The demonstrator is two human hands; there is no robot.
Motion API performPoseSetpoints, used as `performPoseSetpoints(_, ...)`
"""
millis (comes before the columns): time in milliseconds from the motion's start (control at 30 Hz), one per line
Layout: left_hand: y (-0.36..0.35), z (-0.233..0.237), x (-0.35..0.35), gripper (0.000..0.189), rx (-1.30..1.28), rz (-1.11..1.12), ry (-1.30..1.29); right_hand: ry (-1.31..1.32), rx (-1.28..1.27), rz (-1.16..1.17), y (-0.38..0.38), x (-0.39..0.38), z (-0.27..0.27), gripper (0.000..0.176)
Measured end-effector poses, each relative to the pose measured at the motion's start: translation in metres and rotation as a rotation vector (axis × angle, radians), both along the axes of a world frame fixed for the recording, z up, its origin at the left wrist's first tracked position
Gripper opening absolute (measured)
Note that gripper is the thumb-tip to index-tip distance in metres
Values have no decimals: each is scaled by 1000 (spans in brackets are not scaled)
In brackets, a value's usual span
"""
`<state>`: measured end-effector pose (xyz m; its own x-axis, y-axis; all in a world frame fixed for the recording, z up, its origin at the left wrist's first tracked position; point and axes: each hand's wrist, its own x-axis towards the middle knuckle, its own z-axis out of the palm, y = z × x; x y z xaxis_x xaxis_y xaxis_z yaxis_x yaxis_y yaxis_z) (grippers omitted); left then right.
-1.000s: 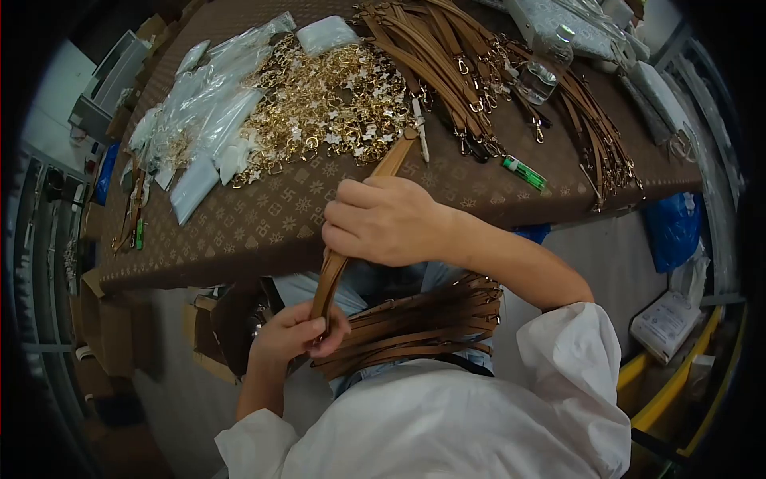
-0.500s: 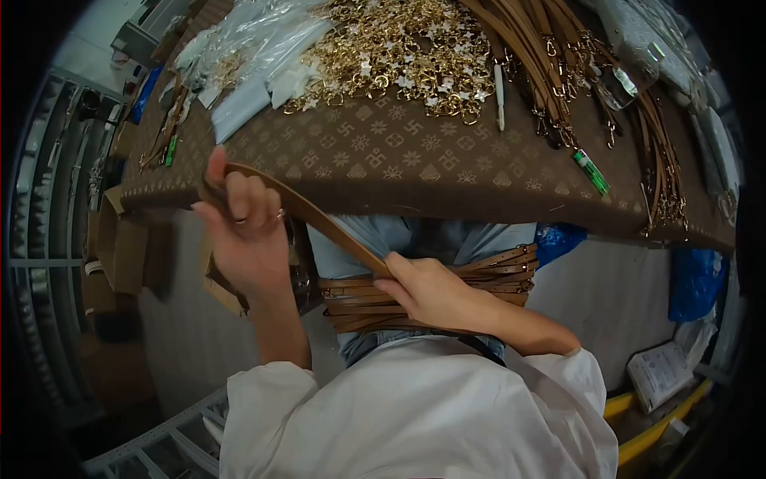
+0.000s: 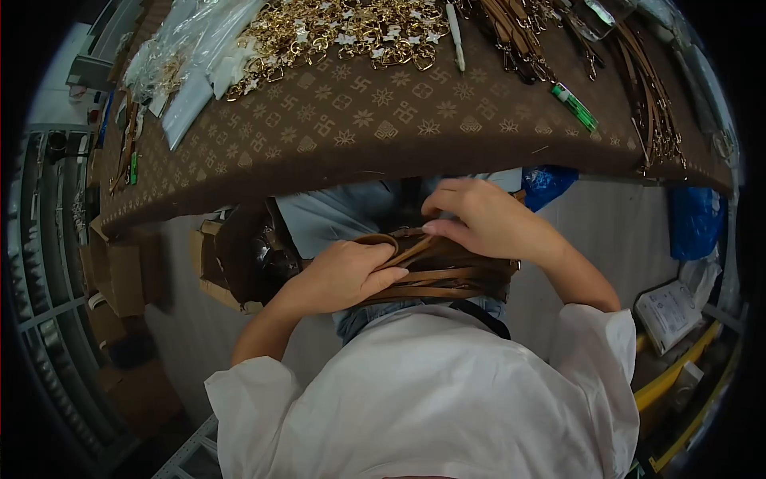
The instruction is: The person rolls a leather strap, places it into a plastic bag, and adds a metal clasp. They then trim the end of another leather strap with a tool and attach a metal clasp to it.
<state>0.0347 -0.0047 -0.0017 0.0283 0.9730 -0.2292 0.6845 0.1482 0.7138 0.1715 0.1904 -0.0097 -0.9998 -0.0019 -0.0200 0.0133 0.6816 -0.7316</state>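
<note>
Across my lap lies a bundle of brown leather straps with small metal fittings. My left hand is closed round one brown leather strap, which loops up over its fingers. To the right, my right hand has its thumb and curled fingers pinched at the same strap near a small fitting. Its fingertips are partly hidden. Both hands are above the bundle, just below the table edge.
The table has a patterned brown cloth. On it are a heap of gold clasps, plastic bags, a white pen, a green-labelled item and more hanging straps. A cardboard box stands left; blue bags are right.
My left hand has come down from the table edge to my lap with the strap. My right hand has moved up and right along it. The view has tilted downward.
</note>
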Motion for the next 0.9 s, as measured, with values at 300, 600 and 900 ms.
performPoseSetpoints(300, 0, 24, -22, 41, -410, 150, -1059, 264, -116, 186, -23, 11, 13, 36)
performPoseSetpoints(600, 23, 12, -19, 58, 343, 186, -1962, 441, 116, -257, -30, 9, -7, 32)
performPoseSetpoints(900, 75, -21, 30, 86, 852, 650, -780, -125, -702, 88, -21, 49, 22, 18)
